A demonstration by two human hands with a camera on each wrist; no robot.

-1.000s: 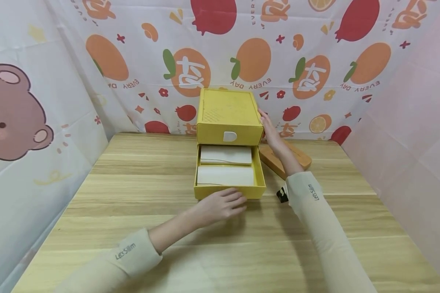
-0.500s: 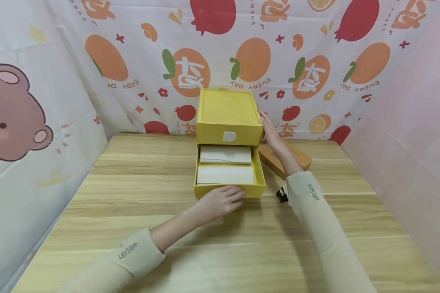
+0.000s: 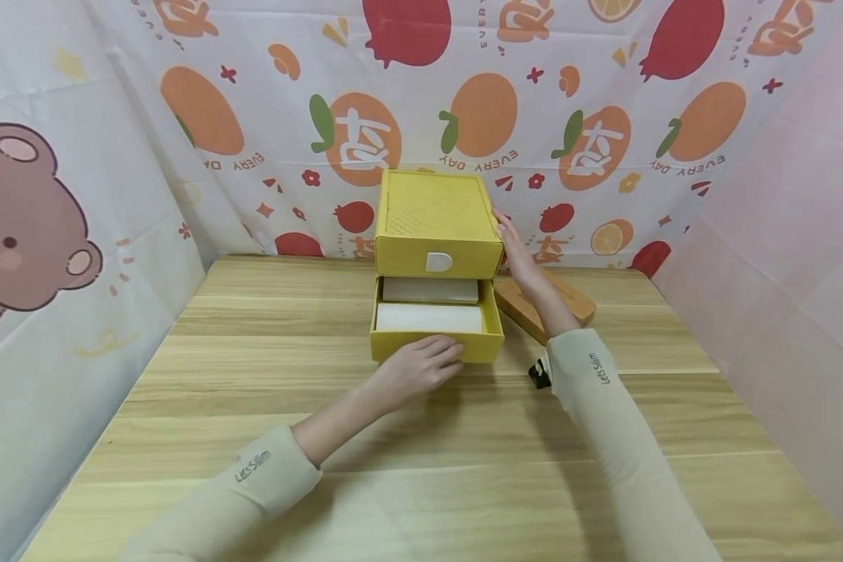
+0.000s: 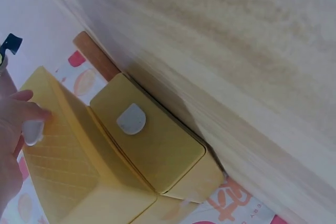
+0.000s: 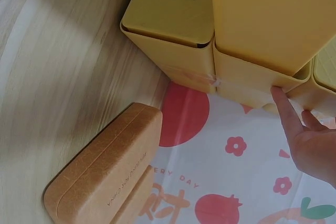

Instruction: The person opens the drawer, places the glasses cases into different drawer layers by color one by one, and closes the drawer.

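Observation:
A yellow stacked drawer box point(image 3: 435, 204) stands at the back of the table in the head view. One of its drawers point(image 3: 479, 348) is pulled out below the top one, with two white paper-like pieces point(image 3: 430, 318) inside. My left hand point(image 3: 420, 368) touches this drawer's front; in the left wrist view its fingers lie at the white tab point(image 4: 32, 132). Another drawer front with a white tab point(image 4: 132, 119) sits shut beneath. My right hand point(image 3: 518, 254) rests on the box's right side, fingers extended against the yellow wall in the right wrist view point(image 5: 312, 145).
A brown leather-look case point(image 5: 107, 163) lies on the table to the right of the box, partly behind my right forearm in the head view. A printed fruit curtain point(image 3: 253, 203) hangs directly behind. Wooden tabletop point(image 3: 253, 375) extends in front and to both sides.
The pulled-out drawer has slid partway inward, toward the back, with my left hand moving along at its front. My right hand has stayed on the box's side.

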